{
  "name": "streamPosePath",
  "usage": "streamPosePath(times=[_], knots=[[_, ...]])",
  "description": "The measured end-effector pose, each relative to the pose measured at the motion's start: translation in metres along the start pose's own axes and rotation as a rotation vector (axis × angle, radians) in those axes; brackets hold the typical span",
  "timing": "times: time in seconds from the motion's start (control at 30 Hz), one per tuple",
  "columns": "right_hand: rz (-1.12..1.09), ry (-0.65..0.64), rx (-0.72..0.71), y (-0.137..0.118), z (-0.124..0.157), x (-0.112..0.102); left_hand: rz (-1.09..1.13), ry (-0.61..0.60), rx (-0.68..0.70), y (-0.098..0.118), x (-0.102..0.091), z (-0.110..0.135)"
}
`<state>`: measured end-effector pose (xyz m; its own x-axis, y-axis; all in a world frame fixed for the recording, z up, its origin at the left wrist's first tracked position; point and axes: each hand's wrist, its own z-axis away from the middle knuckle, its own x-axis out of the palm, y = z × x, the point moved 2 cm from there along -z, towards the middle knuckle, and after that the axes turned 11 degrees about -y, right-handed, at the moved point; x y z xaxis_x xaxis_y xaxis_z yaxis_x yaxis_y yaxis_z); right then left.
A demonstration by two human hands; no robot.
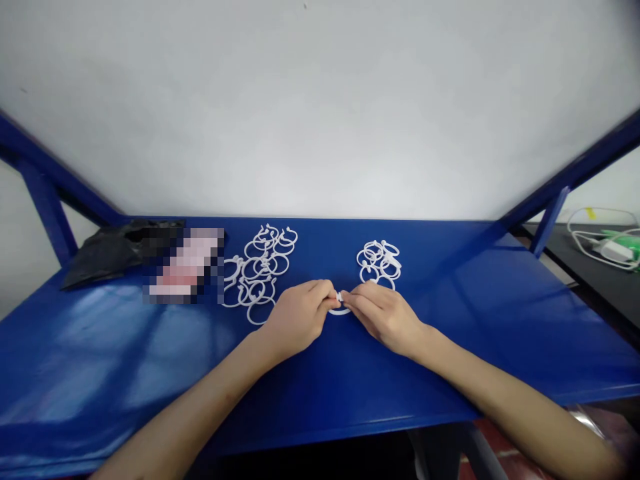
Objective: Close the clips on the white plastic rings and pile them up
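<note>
My left hand [300, 317] and my right hand [387, 317] meet near the middle of the blue table. Between them they pinch the two ends of a white plastic curtain ring [340, 312], whose lower curve shows below the fingertips. The fingers cover part of its ends, so whether these are joined I cannot tell. Beyond and left of my left hand lies a loose pile of similar white rings [260, 323], several with their knobbed ends apart. A smaller group of white rings [391, 270] lies just beyond my right hand; their ends appear close together.
The blue table [350, 393] backs onto a pale wall [320, 120]. At the far left lie a black plastic bag [107, 250] and a blurred-out pinkish item [187, 263]. Blue frame bars [550, 220] rise at both sides. A white cable [595, 257] rests on a dark surface at right.
</note>
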<state>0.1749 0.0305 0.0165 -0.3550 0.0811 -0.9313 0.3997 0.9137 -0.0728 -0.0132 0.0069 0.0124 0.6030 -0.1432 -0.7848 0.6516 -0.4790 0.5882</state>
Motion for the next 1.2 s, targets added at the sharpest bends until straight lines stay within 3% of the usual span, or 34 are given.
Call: streamPosePath(times=[0.2, 0.4, 0.53, 0.63, 0.7, 0.8, 0.93, 1.2], knots=[[0.164, -0.042, -0.055, -0.006, -0.001, -0.002, -0.191, -0.074, 0.032, 0.001, 0.005, 0.000], [0.167, -0.045, -0.019, 0.000, -0.004, -0.008, -0.239, 0.005, 0.061, 0.002, 0.003, -0.002], [0.142, 0.020, 0.174, 0.028, -0.005, -0.020, -0.358, 0.082, 0.000, -0.010, -0.012, -0.005], [0.113, 0.082, 0.382, 0.057, 0.003, -0.029, -0.480, 0.160, -0.179, -0.030, -0.028, -0.003], [0.089, 0.055, 0.445, 0.072, 0.010, -0.031, -0.606, 0.166, -0.275, -0.043, -0.035, 0.000], [0.050, -0.047, 0.448, 0.084, 0.016, -0.029, -0.747, 0.082, -0.366, -0.056, -0.038, 0.004], [0.042, -0.106, 0.410, 0.085, 0.016, -0.022, -0.826, 0.030, -0.355, -0.058, -0.037, 0.007], [0.065, 0.009, 0.426, 0.084, 0.015, -0.027, -0.845, 0.130, -0.295, -0.049, -0.035, 0.004]])
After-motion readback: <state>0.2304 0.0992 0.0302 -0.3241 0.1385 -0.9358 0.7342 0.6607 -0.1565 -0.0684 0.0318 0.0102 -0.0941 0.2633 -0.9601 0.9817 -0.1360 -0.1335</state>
